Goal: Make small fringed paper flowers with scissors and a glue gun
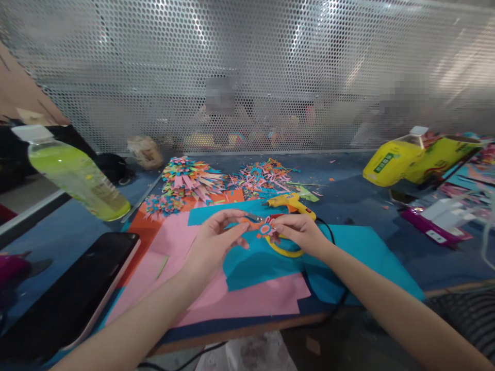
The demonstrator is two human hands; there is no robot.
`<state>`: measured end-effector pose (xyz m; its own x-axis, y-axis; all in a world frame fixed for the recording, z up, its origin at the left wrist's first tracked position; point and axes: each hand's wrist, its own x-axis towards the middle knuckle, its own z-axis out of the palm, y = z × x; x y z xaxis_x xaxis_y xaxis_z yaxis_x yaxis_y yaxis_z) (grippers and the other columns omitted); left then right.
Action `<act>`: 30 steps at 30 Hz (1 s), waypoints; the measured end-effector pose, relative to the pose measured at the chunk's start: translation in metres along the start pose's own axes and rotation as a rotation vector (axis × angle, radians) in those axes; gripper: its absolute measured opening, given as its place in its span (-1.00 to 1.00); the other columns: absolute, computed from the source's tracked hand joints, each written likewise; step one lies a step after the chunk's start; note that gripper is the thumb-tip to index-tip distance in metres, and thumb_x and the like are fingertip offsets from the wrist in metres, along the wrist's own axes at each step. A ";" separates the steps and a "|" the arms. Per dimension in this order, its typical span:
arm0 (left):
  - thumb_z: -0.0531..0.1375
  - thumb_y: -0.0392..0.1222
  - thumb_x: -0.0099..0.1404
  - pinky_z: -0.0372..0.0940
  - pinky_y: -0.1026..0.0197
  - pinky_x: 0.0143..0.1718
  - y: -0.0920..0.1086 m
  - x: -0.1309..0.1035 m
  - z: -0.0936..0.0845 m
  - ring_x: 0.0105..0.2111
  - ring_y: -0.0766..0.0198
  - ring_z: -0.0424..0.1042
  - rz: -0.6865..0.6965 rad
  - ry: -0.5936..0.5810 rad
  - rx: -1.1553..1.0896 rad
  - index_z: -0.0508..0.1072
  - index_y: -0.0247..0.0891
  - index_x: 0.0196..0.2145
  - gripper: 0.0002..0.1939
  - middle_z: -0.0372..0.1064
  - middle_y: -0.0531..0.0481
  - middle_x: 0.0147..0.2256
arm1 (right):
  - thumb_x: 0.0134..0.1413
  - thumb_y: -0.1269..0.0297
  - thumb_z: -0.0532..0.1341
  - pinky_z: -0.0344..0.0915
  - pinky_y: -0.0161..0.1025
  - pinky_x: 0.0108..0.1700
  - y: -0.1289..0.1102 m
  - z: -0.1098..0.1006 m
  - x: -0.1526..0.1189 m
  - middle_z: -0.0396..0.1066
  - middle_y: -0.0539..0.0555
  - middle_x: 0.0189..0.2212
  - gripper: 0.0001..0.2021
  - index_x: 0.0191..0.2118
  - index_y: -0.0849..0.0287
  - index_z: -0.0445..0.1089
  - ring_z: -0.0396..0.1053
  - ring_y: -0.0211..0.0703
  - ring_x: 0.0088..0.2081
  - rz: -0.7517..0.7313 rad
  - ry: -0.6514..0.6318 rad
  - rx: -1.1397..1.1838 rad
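A small paper flower [265,229] in pink, blue and orange is held up between my two hands, over the blue paper [251,268]. My left hand [221,232] pinches an orange strip on the flower's left side, thumb and forefinger together. On the flower's right edge, the thumb and fingers of my right hand [300,232] are closed. Yellow-handled scissors [288,252] lie just under my right hand, partly hidden by it. A yellow glue gun [292,202] rests right behind that hand, its black cord running off to the right.
Pink sheets [247,299] and orange paper [141,229] spread beneath. Behind lie fringed paper pieces [189,178] and a heap of paper scraps [263,175]. A green drink bottle [77,175] and dark phone [73,293] are left; a yellow bottle [394,159] stands right. Perforated metal [247,67] closes the back.
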<state>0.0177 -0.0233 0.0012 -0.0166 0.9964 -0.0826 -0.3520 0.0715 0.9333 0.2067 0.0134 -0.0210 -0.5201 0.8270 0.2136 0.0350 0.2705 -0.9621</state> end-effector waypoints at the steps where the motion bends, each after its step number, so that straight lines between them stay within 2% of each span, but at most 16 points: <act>1: 0.35 -0.27 -0.12 0.26 0.41 -0.66 0.000 0.000 0.000 -0.56 0.41 0.38 -0.006 0.007 -0.016 0.40 -0.31 -0.41 -0.73 0.41 0.06 -0.48 | 0.02 0.15 0.17 0.27 -0.33 -0.44 0.001 0.000 0.000 0.39 0.06 -0.56 -0.73 -0.41 0.29 0.45 0.29 -0.31 -0.53 0.001 -0.001 0.003; 14: 0.34 -0.29 -0.11 0.31 0.40 -0.62 0.001 -0.002 0.002 -0.51 0.39 0.40 0.023 -0.004 -0.018 0.41 -0.29 -0.40 -0.73 0.39 0.08 -0.44 | 0.01 0.14 0.17 0.24 -0.33 -0.44 -0.001 0.000 0.000 0.33 0.02 -0.59 -0.74 -0.43 0.26 0.43 0.24 -0.32 -0.53 -0.027 0.000 0.007; 18: 0.32 -0.29 -0.07 0.31 0.37 -0.60 -0.001 -0.001 0.000 -0.62 0.48 0.35 0.074 -0.051 0.040 0.39 -0.27 -0.40 -0.77 0.38 0.12 -0.42 | 0.02 0.14 0.16 0.23 -0.33 -0.44 -0.002 -0.001 0.000 0.31 0.03 -0.59 -0.73 -0.41 0.27 0.43 0.24 -0.32 -0.53 -0.027 -0.009 -0.004; 23: 0.28 -0.27 -0.01 0.28 0.37 -0.59 -0.006 0.001 -0.005 -0.64 0.47 0.34 0.171 -0.109 0.149 0.38 -0.24 -0.37 -0.80 0.39 0.12 -0.45 | 0.03 0.13 0.15 0.23 -0.34 -0.44 -0.001 -0.001 0.000 0.31 0.03 -0.60 -0.72 -0.40 0.27 0.44 0.24 -0.32 -0.53 -0.031 -0.007 -0.029; 30: 0.27 -0.26 0.01 0.26 0.36 -0.60 -0.005 0.001 -0.004 -0.67 0.47 0.32 0.244 -0.097 0.257 0.37 -0.24 -0.41 -0.84 0.36 0.13 -0.49 | 0.05 0.14 0.13 0.22 -0.34 -0.44 -0.002 -0.001 0.000 0.31 0.02 -0.61 -0.72 -0.41 0.27 0.45 0.23 -0.32 -0.53 -0.038 -0.004 -0.059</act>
<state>0.0158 -0.0226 -0.0046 0.0220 0.9843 0.1749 -0.1015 -0.1719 0.9799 0.2071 0.0133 -0.0185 -0.5252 0.8136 0.2494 0.0655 0.3309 -0.9414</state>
